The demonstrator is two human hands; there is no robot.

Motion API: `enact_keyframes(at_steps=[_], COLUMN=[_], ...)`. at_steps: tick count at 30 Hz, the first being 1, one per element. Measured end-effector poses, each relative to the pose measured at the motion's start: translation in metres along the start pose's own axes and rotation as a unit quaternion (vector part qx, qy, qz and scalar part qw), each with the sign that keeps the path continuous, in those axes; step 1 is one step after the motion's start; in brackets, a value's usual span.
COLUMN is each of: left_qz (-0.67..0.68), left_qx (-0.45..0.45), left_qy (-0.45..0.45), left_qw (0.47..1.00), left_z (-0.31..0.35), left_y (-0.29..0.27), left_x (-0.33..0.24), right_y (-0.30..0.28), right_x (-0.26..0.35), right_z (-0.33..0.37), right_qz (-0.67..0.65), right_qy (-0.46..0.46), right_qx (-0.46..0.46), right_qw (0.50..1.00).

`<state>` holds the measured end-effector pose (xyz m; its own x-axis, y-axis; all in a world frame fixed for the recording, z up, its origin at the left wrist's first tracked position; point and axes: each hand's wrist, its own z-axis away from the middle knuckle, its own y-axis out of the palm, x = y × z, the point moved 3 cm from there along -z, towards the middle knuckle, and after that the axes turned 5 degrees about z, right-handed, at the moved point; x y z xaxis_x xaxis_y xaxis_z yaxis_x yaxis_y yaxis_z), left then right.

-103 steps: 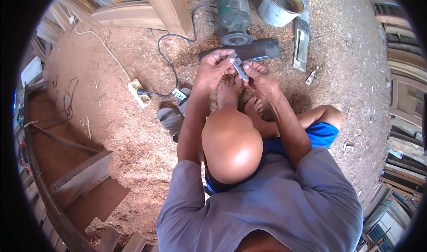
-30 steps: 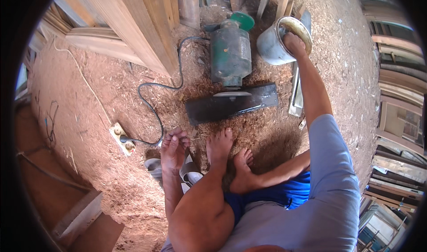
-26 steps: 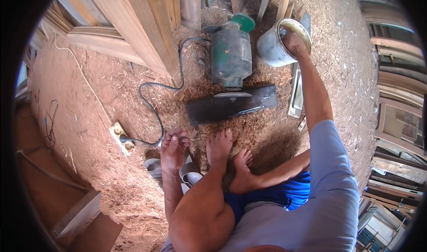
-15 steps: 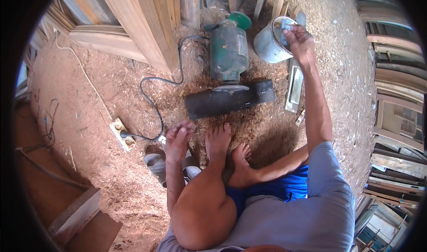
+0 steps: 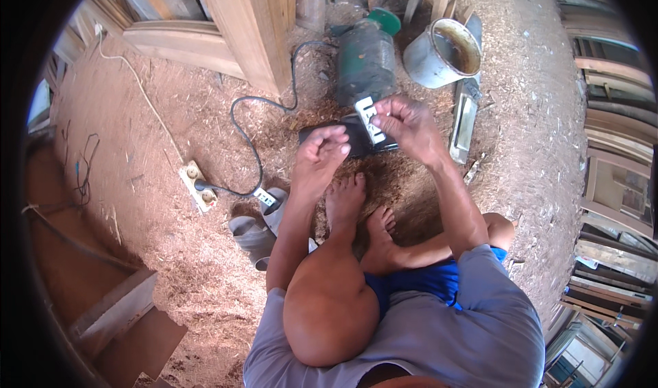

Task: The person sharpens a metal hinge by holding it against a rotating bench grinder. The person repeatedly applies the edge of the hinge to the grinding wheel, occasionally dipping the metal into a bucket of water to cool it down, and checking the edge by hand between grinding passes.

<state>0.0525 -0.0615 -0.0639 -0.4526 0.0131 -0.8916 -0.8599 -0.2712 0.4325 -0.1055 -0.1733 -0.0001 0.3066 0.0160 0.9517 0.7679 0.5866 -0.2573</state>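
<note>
My right hand (image 5: 409, 129) pinches a flat metal blade with dark slots (image 5: 370, 120) between thumb and fingers. The blade is tilted over the black trough-like piece (image 5: 317, 136) in front of the green electric motor (image 5: 367, 59). Just left of it, my left hand (image 5: 322, 156) is raised with its fingers loosely bent and apart, nothing seen in them. Both hands hide much of the black piece and the disc on the motor's shaft. A similar slotted blade (image 5: 264, 197) lies by the sandals (image 5: 252, 236).
A whitish bucket of murky water (image 5: 449, 52) stands right of the motor. Below it lies a long narrow metal-edged piece (image 5: 464, 131). The motor's dark cord (image 5: 236, 117) runs to a power strip (image 5: 199, 186) at left. Timber (image 5: 253, 38) leans behind; shavings cover the ground.
My right hand has come from the bucket toward me, bringing the blade over the black piece. My left hand has risen forward and right, its fingers looser. The view has shifted slightly.
</note>
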Motion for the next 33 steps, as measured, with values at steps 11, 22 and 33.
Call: enact_keyframes(at_steps=[11, 22, 33], left_qz=[0.029, 0.365, 0.323], left_qx=[-0.062, 0.086, 0.120], left_qy=[-0.022, -0.122, -0.112], left_qw=[0.997, 0.919, 0.932], left_z=[0.002, 0.014, 0.026], left_y=[-0.030, -0.041, -0.045], left_x=[0.018, 0.032, 0.034], right_y=[0.067, 0.101, 0.123], right_x=[-0.041, -0.061, -0.061], right_z=[0.019, 0.044, 0.053], right_qz=[-0.075, -0.391, -0.375], right_qy=[0.036, 0.161, 0.187], right_qx=[0.022, 0.034, 0.076], right_qw=[0.996, 0.906, 0.905])
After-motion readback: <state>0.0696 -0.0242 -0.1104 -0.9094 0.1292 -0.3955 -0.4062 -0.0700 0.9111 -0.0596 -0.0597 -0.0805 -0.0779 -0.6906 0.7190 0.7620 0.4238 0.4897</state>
